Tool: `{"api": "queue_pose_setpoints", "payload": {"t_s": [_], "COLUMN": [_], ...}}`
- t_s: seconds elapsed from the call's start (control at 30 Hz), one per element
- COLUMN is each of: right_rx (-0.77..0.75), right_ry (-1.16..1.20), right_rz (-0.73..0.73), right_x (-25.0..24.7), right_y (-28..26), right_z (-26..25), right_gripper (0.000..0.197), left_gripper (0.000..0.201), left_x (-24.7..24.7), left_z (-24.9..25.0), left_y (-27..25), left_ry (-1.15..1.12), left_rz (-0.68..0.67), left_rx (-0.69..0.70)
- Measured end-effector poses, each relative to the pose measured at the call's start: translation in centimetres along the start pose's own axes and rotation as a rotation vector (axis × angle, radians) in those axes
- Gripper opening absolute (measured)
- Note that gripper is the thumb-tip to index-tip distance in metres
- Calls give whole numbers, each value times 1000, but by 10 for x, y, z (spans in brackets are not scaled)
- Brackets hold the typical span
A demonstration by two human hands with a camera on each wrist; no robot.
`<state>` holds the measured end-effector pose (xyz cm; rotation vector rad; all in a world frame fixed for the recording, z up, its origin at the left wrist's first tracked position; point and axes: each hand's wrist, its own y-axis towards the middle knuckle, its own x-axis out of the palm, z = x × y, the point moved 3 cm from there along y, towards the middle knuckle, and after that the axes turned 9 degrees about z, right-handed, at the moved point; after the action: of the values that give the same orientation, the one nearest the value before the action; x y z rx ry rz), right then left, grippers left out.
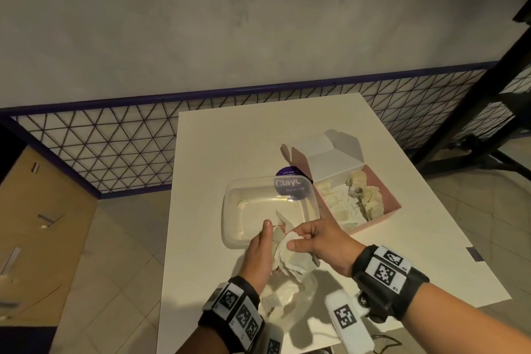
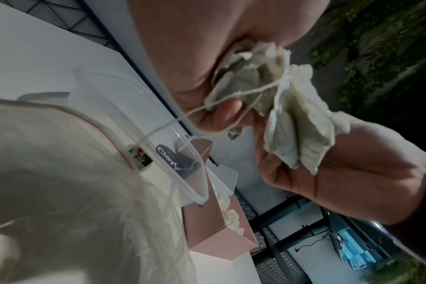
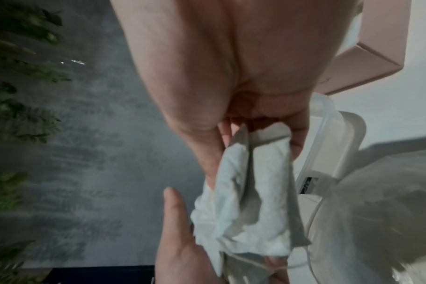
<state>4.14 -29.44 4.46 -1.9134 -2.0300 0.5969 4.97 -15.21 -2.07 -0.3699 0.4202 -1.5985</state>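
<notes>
Paper tea bags fill both grips, left hand and right hand, over clear tub; pink box just beside.

The tea bags are of thin filter paper, matt and crinkled, with soft, fibrous edges. Their string looks like twisted cotton thread. The container is of clear plastic, smooth and glossy. The box is of pink cardboard, matt. The table has a smooth, matt white top. The fence looks like dark painted metal wire.
</notes>
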Motion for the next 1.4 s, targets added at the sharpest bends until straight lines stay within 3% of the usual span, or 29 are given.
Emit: {"api": "queue_pose_setpoints", "payload": {"t_s": [0.07,0.2,0.33,0.43,0.57,0.7,0.83,0.9,0.97,1.03,1.1,1.17,1.3,1.4], "right_rx": [2,-16,-43,-93,-344,-673,-819,-853,-878,-838,-772,-710,-517,-369], "right_ry": [0,18,39,8,-348,-663,-884,-942,-983,-976,-931,-846,-416,-86], "right_rz": [-8,-6,74,236,425,329,92,17,-17,-31,-3,30,89,123], "right_x": [0,-4,-17,-33,-39,-16,-3,-1,-2,-5,-9,-13,-16,-13], "right_y": [-1,-4,-4,2,8,3,0,-1,0,0,-2,-7,-17,-7], "right_z": [1,3,2,3,-3,-5,4,6,10,14,14,10,-12,-23], "right_gripper": [12,11,1,9,6,10,27,31,29,32,37,29,11,10], "left_gripper": [62,13,11,11,5,12,56,53,31,14,13,14,14,14], "left_x": [-1,-10,-27,-38,-35,-18,-10,-10,-9,-10,-13,-20,-31,-27], "left_z": [4,9,10,7,5,12,16,16,15,14,16,18,20,23], "left_y": [-2,-5,-2,4,3,-5,-6,-5,-4,-2,0,3,9,4], "left_ry": [-43,-346,-444,-376,-267,-169,-180,-166,-132,-110,-127,-159,-183,-201], "left_rz": [5,-28,33,115,62,-17,-113,-136,-123,-103,-81,-57,-67,-137], "left_rx": [4,-93,-140,-140,-167,-145,-258,-297,-278,-229,-174,-131,-44,4]}}
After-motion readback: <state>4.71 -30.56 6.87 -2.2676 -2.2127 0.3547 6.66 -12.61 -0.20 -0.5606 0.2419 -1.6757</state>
